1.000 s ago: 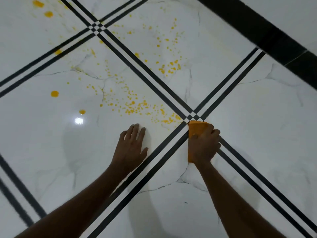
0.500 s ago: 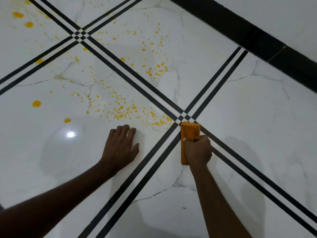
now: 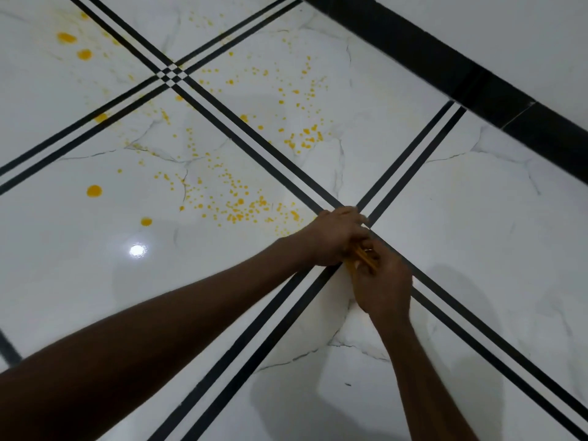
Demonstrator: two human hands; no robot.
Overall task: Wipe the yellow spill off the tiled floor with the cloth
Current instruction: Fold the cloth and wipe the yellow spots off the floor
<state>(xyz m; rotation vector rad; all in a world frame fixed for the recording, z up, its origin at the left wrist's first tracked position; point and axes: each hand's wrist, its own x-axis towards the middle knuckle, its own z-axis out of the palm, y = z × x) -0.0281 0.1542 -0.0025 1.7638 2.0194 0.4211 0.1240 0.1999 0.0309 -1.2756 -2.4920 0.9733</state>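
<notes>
The yellow spill [image 3: 237, 203] is a scatter of drops and specks across several white marble-look tiles, with larger drops at the left [image 3: 94, 190] and far upper left [image 3: 66, 37]. The orange cloth [image 3: 362, 260] shows only as a thin folded edge between my two hands, over the crossing of the black stripes. My left hand [image 3: 335, 235] lies over the cloth's far end with fingers curled on it. My right hand [image 3: 383, 289] grips the cloth's near end. Most of the cloth is hidden by both hands.
Double black stripes [image 3: 241, 132] cross the glossy tiled floor [image 3: 477, 237] diagonally. A black skirting band [image 3: 477, 81] runs along the wall at the upper right. A ceiling light reflects as a bright glare [image 3: 136, 249] on the left tile.
My left hand has lifted off the floor and moved right onto the cloth, joining my right hand. The cloth, flat and visible before, is now bunched and mostly hidden between the hands.
</notes>
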